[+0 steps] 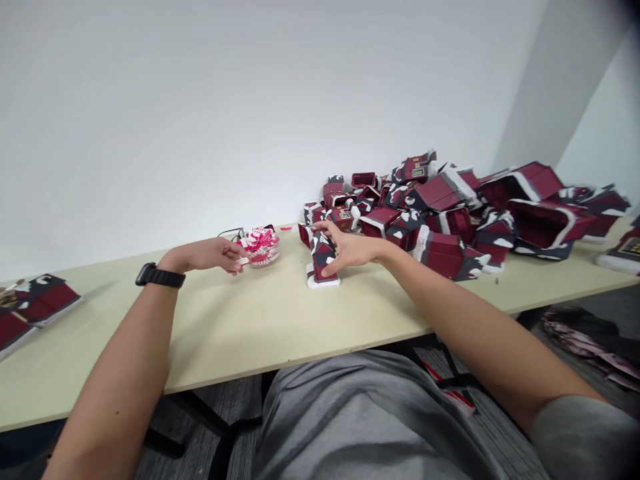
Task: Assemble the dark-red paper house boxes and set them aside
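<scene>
My left hand (213,255) reaches across the pale table (240,313) and pinches a small white paper piece (243,261) between its fingertips. Just beyond the fingers lies a small heap of pink-and-white paper pieces (261,247). My right hand (351,248) grips a small dark red paper house (322,257) from the top and side. The house stands upright on a white base, and my fingers hide part of its roof.
A large heap of red paper houses (440,200) fills the table's far right, against a white wall. More houses (43,303) lie at the left edge. A black cable (231,233) lies behind the pink pieces, and printed scraps (585,337) lie on the floor.
</scene>
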Tool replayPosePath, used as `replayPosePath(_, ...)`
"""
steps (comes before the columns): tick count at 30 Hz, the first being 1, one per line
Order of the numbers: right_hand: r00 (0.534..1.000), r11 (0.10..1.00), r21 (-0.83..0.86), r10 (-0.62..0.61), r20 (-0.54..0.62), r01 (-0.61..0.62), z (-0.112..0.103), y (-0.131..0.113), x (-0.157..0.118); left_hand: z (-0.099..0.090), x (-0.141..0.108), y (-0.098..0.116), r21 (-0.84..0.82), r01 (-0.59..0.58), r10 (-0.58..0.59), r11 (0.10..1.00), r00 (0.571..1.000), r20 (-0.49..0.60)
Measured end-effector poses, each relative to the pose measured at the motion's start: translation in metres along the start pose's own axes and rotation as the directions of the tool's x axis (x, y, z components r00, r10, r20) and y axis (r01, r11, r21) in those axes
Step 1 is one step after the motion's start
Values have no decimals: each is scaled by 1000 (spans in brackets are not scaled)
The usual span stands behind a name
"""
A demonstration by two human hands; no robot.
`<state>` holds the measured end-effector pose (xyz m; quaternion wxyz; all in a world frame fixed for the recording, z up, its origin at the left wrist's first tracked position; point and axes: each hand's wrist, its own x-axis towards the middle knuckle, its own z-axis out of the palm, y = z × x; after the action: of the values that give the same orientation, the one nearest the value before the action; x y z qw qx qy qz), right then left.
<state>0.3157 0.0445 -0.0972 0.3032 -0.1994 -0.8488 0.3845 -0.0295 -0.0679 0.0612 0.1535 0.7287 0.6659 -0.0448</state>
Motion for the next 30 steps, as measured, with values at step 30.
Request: replayPosePath(30, 999, 788, 615, -35, -19, 39, 16, -8, 4, 97, 37, 97, 230, -230, 324, 946, 700, -636)
